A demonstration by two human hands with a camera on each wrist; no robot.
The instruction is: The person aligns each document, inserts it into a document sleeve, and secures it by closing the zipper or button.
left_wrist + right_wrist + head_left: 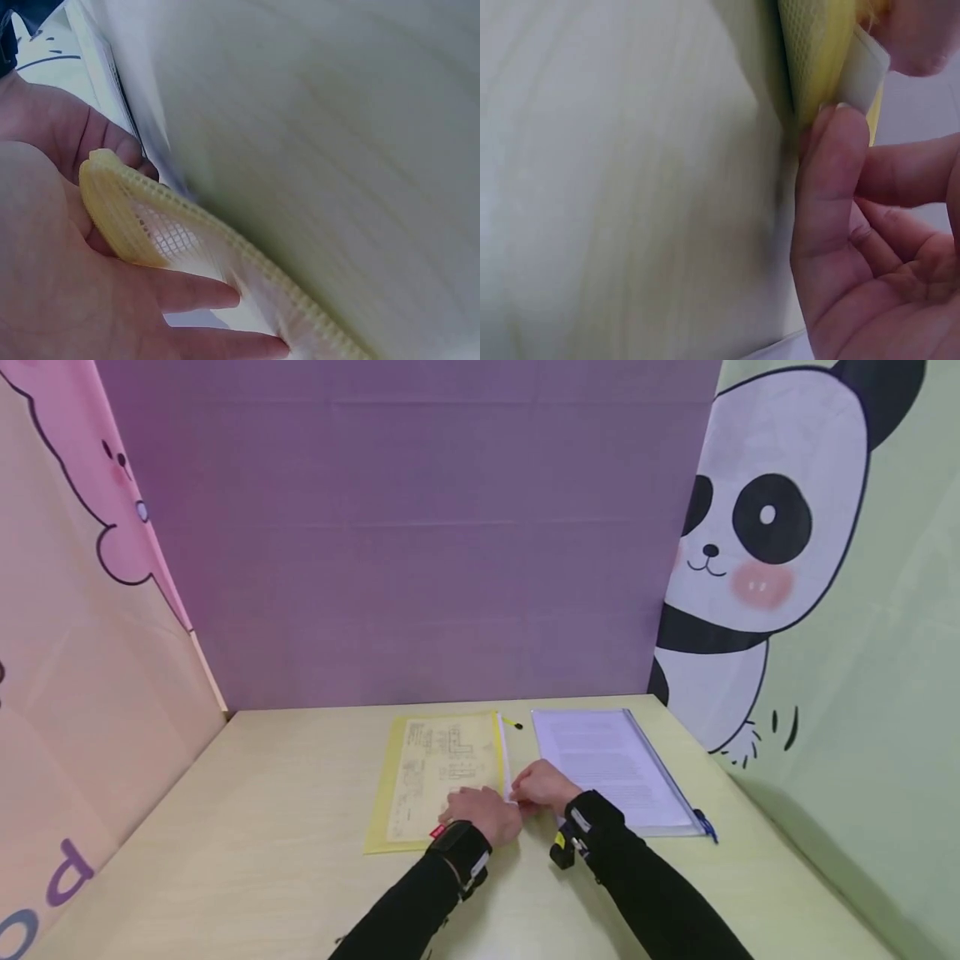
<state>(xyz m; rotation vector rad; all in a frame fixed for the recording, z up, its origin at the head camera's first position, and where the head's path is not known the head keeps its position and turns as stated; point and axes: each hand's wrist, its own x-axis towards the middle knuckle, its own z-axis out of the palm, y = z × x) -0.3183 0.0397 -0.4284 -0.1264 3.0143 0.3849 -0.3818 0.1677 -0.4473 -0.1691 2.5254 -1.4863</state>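
Observation:
A yellow mesh zipper file bag [378,810] lies on the table with a printed drawing showing through it. White paper [506,752] sticks out along its right side. My left hand [483,814] holds the bag near its lower right edge; the left wrist view shows two fingers reaching along the lifted mesh edge [225,232]. Facing it, my right hand [546,785] pinches the bag's right edge, where a white paper edge [864,71] shows beside the yellow mesh [810,64] in the right wrist view. The left thumb is hidden.
To the right lies a clear file bag [615,768] with printed sheets and a blue zip pull [705,827]. A yellow zip pull with a dark end [516,724] sits at the yellow bag's top right corner. A purple backdrop [435,543] stands behind the table [262,810].

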